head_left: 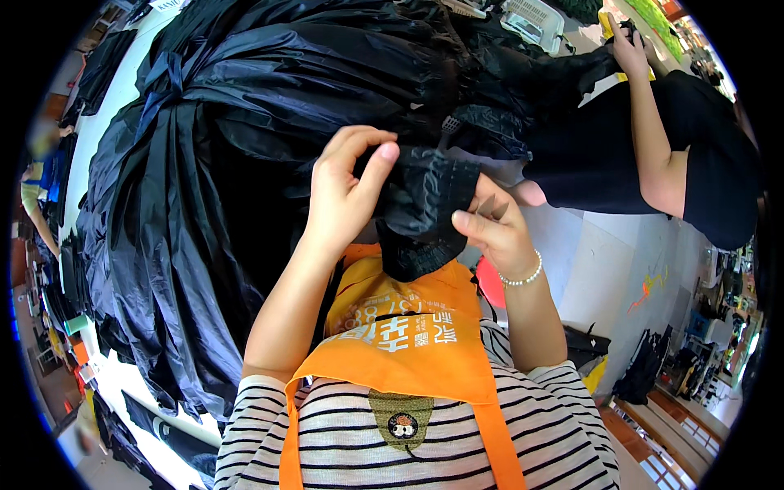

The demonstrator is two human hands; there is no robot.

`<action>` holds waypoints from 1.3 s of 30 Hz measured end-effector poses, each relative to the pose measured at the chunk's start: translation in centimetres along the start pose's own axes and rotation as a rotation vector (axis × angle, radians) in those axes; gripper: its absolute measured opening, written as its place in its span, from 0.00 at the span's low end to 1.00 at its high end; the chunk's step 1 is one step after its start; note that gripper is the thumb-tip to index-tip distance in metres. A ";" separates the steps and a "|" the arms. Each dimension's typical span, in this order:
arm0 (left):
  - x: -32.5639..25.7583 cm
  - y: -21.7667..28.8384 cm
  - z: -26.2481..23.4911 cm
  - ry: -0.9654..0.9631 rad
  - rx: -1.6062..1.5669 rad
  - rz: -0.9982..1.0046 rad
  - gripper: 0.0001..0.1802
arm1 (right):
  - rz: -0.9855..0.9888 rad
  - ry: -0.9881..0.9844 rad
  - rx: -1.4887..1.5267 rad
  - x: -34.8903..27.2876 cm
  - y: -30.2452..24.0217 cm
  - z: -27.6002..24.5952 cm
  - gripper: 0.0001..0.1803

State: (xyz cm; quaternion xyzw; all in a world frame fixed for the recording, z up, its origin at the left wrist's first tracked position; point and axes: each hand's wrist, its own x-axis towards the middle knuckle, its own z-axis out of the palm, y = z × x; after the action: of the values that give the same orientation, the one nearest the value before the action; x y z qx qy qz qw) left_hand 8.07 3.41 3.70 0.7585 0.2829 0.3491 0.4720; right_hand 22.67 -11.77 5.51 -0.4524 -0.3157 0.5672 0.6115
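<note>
A black piece of cloth with a gathered, elastic-like edge [423, 188] is stretched between my hands, above my lap. My left hand [347, 184] has its thumb and forefinger drawn together at the cloth's upper left edge. On the other side, my right hand [494, 233] grips the right edge, thumb in front and fingers partly behind the cloth. Small pointed tips, like those of thread snips [492, 207], stick out between the right fingers; the rest of that tool is hidden. The cloth's lower part hangs over my orange apron [400, 343].
A large heap of shiny black garments [163, 220] covers the table on my left and ahead. At the right, a co-worker in dark clothes [596, 159] handles black cloth with a raised hand [627, 53]. A pale plastic basket [535, 24] stands beyond the heap.
</note>
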 end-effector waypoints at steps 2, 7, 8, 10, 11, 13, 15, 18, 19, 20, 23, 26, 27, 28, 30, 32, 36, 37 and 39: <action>-0.6 0.3 -0.7 -0.183 0.036 0.157 0.35 | 0.044 0.068 0.035 0.2 0.4 -0.1 0.23; -1.3 0.5 -0.4 -0.328 -0.088 -0.058 0.32 | 0.012 0.022 0.374 2.4 0.7 -1.1 0.16; -1.0 0.5 -0.3 -0.272 -0.083 -0.183 0.21 | 0.043 0.100 0.295 2.7 0.7 -1.2 0.19; 0.0 1.0 -0.3 -0.191 -0.018 -0.210 0.12 | 0.038 0.271 0.194 3.2 0.2 -0.3 0.16; 0.5 1.0 -0.2 -0.152 0.025 -0.230 0.12 | 0.036 0.354 0.142 3.4 0.0 0.0 0.15; 1.7 0.6 0.3 0.015 0.008 -0.215 0.13 | -0.247 0.553 -0.234 4.2 0.1 -0.4 0.10; 3.0 0.7 0.6 0.124 0.074 -0.200 0.15 | -0.249 0.472 -0.514 2.9 0.4 -1.1 0.11; 4.2 0.3 1.5 0.171 0.205 -0.190 0.17 | -0.197 0.285 -0.586 0.9 2.9 0.5 0.12; 4.5 0.2 1.6 0.177 0.210 -0.200 0.18 | -0.191 0.292 -0.584 0.9 4.0 0.3 0.11; 4.6 -0.3 1.8 0.197 0.219 -0.170 0.18 | -0.185 0.299 -0.584 0.9 4.9 0.2 0.11; 4.8 -0.3 1.8 0.117 0.229 -0.245 0.15 | 0.018 0.277 -0.486 0.5 4.8 -0.1 0.07; 5.6 -1.3 2.4 0.513 0.547 0.380 0.18 | -0.050 0.248 -0.296 0.3 4.5 -0.1 0.07; 4.9 -1.4 1.9 0.450 0.457 0.413 0.24 | -0.063 0.248 -0.240 0.1 4.5 0.0 0.07; 4.0 -1.0 1.4 0.349 0.353 0.526 0.25 | -0.081 0.253 -0.187 -0.1 4.4 -0.1 0.08; 1.9 0.4 0.7 0.053 0.174 0.570 0.29 | -0.060 0.271 -0.114 -0.1 3.9 0.1 0.08; 0.4 0.5 0.8 -0.168 0.099 0.457 0.33 | -0.035 0.267 -0.075 -0.3 3.6 0.1 0.08; -1.5 -1.7 1.4 -0.327 -0.112 0.198 0.38 | -0.030 0.254 0.021 -0.3 3.7 0.7 0.06; -2.0 -1.4 1.6 -0.327 -0.117 0.149 0.37 | -0.031 0.256 -0.003 -0.3 3.8 0.7 0.06; -2.9 -1.6 1.7 -0.336 -0.168 0.012 0.37 | -0.030 0.257 -0.049 -0.2 4.0 0.7 0.06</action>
State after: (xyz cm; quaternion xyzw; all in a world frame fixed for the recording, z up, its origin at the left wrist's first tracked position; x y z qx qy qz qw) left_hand 7.49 0.95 0.93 0.7657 0.1651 0.2426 0.5723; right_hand 20.35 -12.04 2.20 -0.5314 -0.2552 0.4874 0.6442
